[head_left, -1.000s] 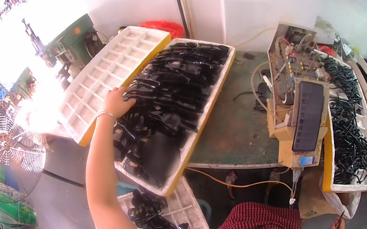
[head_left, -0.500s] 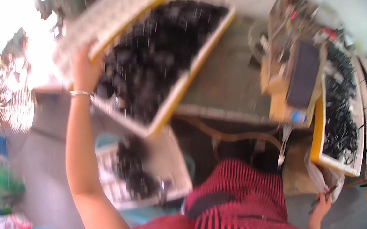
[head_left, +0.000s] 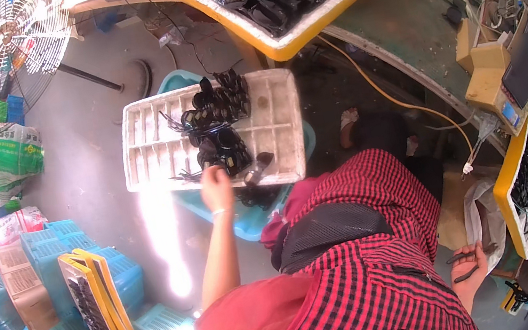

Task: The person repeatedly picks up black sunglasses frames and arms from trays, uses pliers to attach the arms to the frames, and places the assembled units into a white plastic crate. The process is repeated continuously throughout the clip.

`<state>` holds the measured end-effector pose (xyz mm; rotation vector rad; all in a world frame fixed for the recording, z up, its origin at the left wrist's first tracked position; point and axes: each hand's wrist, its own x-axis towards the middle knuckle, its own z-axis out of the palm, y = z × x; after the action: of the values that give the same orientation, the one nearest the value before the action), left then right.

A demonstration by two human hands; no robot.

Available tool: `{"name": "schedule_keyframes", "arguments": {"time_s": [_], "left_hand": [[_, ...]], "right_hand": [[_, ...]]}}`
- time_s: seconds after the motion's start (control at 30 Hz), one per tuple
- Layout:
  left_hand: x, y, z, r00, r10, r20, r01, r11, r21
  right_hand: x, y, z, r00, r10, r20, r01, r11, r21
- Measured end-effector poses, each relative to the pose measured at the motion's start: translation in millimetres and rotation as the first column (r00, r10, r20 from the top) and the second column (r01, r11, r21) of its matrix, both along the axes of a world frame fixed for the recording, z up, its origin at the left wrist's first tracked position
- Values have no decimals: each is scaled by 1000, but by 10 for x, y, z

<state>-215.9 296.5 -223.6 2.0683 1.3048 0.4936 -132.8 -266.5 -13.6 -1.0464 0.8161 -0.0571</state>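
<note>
A white compartment tray (head_left: 280, 116) lies across a blue basin (head_left: 246, 224) on the floor. Piled on its middle are black glasses (head_left: 222, 147), some with thin temples sticking out. My left hand (head_left: 217, 189) reaches over the tray's near edge, its fingers curled against the near end of this pile; the pile partly hides the fingertips. At lower right, my right hand (head_left: 472, 270) is closed around a dark two-handled tool (head_left: 462, 257) that looks like pliers, beside a whitish bag (head_left: 483, 214).
A yellow-edged tray (head_left: 289, 44) of black glasses stands on the workbench (head_left: 380, 24). More filled trays (head_left: 509, 213) stand at right, near cardboard boxes (head_left: 484, 91). A fan (head_left: 8, 33) stands far left; blue crates (head_left: 64, 235) and upright trays (head_left: 98, 286) are below it.
My left hand has let go of a pale tray held above the bench and come down to the glasses pile. The view has swung toward the floor; my right hand keeps its tool.
</note>
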Motion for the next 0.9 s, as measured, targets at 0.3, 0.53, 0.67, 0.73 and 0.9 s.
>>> {"name": "schedule_keyframes", "arguments": {"time_s": [0.3, 0.53, 0.67, 0.73, 0.9], "left_hand": [[753, -637, -1195, 508, -219, -833, 506, 858, 83], [836, -502, 120, 452, -370, -812, 422, 890, -170], [790, -395, 1344, 911, -360, -203, 407, 867, 287], [963, -538, 1900, 856, -361, 370, 381, 924, 18], [1594, -1692, 2736, 384, -189, 904, 633, 767, -108]], "right_hand": [[-422, 247, -67, 941, 332, -70, -286, 888, 360], [-514, 530, 268, 952, 307, 9, -300, 923, 239], [-301, 747, 429, 838, 513, 187, -514, 856, -44], [-110, 885, 444, 709, 695, 121, -627, 700, -342], [393, 1391, 679, 431, 892, 135, -549, 378, -746]]}}
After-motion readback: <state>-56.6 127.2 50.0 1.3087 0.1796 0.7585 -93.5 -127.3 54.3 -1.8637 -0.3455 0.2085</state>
